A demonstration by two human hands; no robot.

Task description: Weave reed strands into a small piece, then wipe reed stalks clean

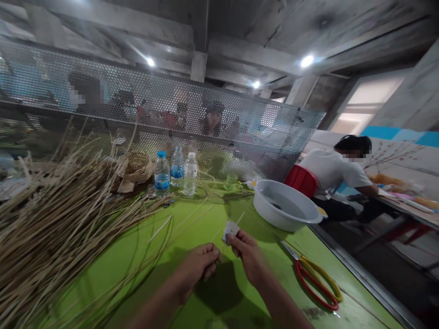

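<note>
My right hand (248, 256) is closed on a small crumpled whitish piece, like cloth or paper (230, 230), pinched between thumb and fingers. Just to its left, my left hand (202, 265) has its thumb and fingers pressed together. Thin pale strips show close to its fingertips, but whether one lies in its grip I cannot make out. Both hands hover over a bright green tabletop (185, 224). Red and yellow handled scissors (317, 283) lie to the right, blades pointing away from me. Long thin plant strips (147, 260) lie on the table to the left.
A big heap of straw-like strips (61, 214) covers the left side. Behind stand water bottles (162, 176) and a small woven basket (137, 167). A white basin (288, 205) sits back right, by the table edge. A perforated metal screen (164, 105) closes the back; a person (329, 169) sits right.
</note>
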